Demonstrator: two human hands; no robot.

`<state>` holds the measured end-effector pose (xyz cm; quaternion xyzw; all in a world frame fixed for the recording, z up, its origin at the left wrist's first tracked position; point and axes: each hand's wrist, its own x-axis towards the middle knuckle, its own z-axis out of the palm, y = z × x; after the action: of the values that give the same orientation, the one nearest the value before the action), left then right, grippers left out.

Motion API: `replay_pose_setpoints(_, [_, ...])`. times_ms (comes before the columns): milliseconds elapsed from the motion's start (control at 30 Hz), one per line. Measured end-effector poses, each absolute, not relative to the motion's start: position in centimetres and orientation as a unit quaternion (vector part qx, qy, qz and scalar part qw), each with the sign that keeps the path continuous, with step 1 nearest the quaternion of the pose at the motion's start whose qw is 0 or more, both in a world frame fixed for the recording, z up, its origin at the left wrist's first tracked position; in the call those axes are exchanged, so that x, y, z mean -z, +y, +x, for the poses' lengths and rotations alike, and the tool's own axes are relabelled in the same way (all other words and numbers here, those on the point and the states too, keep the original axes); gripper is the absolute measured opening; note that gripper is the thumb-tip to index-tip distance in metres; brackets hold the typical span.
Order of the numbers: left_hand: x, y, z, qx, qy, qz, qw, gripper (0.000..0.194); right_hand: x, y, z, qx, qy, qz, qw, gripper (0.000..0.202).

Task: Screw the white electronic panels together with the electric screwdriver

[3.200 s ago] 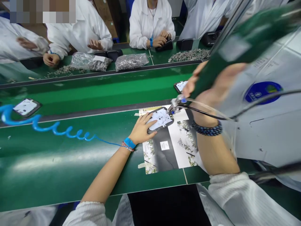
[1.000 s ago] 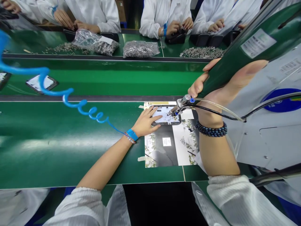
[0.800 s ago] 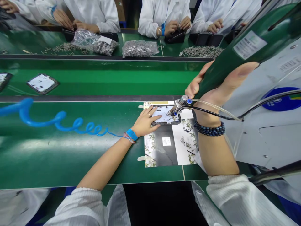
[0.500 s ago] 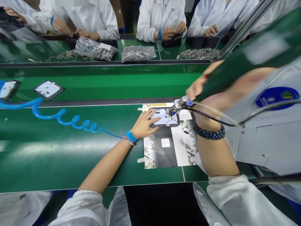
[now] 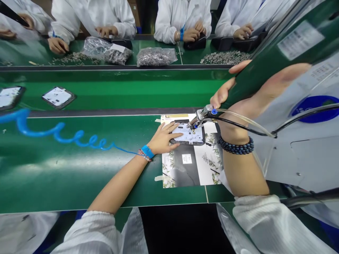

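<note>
Item: one dark-framed panel with a white board face, lying flat on a printed sheet taped to the green bench; clock directions are taken from this panel. At nine o'clock: the left hand, fingers spread and laid over the panel's near end, pressing flat rather than gripping; blue wristband with a coiled blue cord running off toward nine. At two o'clock: the right hand, wrapped firmly round a green cylindrical tool, beaded bracelet at the wrist. The tool's metal nozzle slants down over the board's upper middle; whether its tip touches cannot be told. Between nine and ten, well apart, in the green channel: two similar panels, lying flat. At eleven, across the channel: one clear bag of small metal parts. At one: a loose heap of like parts. Beyond these: co-workers in white sleeves, hands at dark cases.
</note>
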<state>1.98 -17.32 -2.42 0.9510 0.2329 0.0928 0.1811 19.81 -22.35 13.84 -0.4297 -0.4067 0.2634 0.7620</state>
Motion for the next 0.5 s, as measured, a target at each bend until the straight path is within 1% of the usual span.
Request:
replay_pose_setpoints(67, [2.4, -17.3, 2.0, -0.092, 0.235, 0.950, 0.182, 0.047, -13.4, -21.9, 19.7, -0.264, -0.403, -0.416, 0.771, 0.050])
replay_pose_setpoints(300, [2.5, -17.4, 2.1, -0.095, 0.235, 0.950, 0.182, 0.047, -12.7, -21.7, 19.6, -0.250, -0.400, -0.422, 0.774, 0.060])
replay_pose_setpoints(400, [2.5, -17.4, 2.1, -0.094, 0.235, 0.950, 0.182, 0.047, -12.6, -21.7, 19.4, -0.238, -0.401, -0.430, 0.773, 0.067])
replay_pose_setpoints(500, [2.5, -17.4, 2.1, -0.100, 0.233, 0.950, 0.180, 0.047, -12.3, -21.5, 19.3, -0.259, -0.413, -0.402, 0.775, 0.068])
